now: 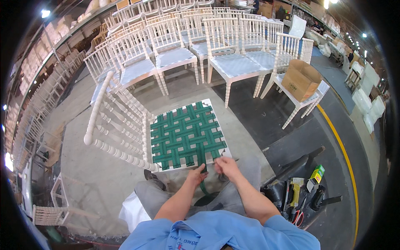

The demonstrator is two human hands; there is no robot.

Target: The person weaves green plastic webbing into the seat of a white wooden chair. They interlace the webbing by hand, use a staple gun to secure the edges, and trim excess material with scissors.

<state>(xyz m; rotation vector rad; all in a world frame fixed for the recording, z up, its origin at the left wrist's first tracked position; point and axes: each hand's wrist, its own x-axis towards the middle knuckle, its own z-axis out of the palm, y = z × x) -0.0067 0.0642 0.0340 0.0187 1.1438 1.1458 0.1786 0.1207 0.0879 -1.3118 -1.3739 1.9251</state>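
A white chair with a turned-spindle back (118,125) stands in front of me, its back toward the left. Its seat is a lattice of green webbing (187,133) woven over and under, with gaps between the strips. At the seat's near edge my left hand (196,175) grips a loose green webbing strap (203,183), which hangs down between my knees. Just to its right, my right hand (227,167) is closed in a pinch by the near right corner of the seat. Whatever those fingers hold is too small to make out.
Rows of similar white chairs (233,64) with pale seats stand beyond. A cardboard box (301,81) rests on one at the right. Beside my right leg, a dark stand holds hand tools, scissors (298,217) and a green-yellow box (316,175). A small white chair frame (60,196) lies lower left.
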